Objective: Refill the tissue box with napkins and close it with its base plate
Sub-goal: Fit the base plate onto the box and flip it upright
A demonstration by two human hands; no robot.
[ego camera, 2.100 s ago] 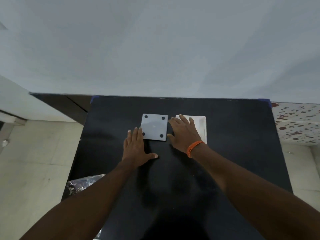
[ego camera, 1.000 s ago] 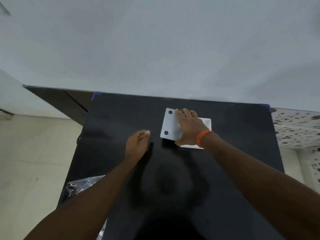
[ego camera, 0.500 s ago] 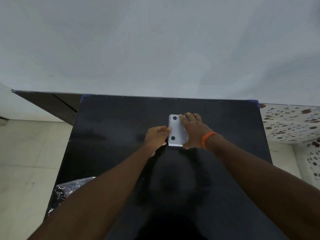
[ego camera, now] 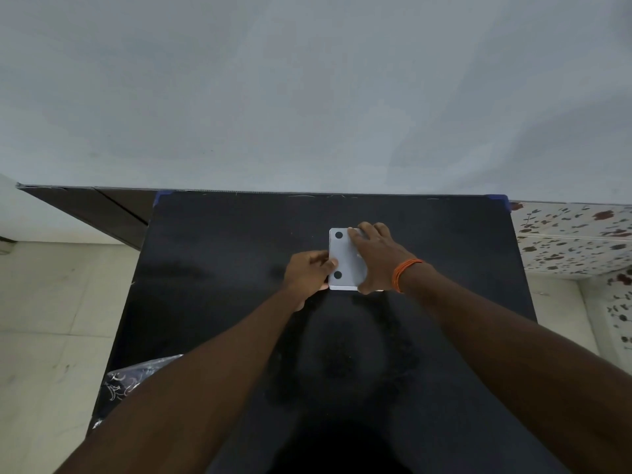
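A pale grey base plate (ego camera: 343, 260) with black round feet lies flat on top of the white tissue box, which it and my hands hide almost wholly; only a thin white edge (ego camera: 342, 288) shows at the front. My right hand (ego camera: 374, 256), with an orange band at the wrist, rests palm down on the plate's right half. My left hand (ego camera: 309, 271) grips the left side of the plate and box, thumb on the plate near a foot. No napkins are visible.
The black table (ego camera: 222, 268) stands against a pale wall. A crinkled plastic bag (ego camera: 133, 378) hangs at the table's near left edge. Tiled floor lies to the left, a speckled surface (ego camera: 574, 234) to the right.
My right hand lifted the base plate from the table's middle and set it over the white box at the right. My left hand followed and took hold of its left side.
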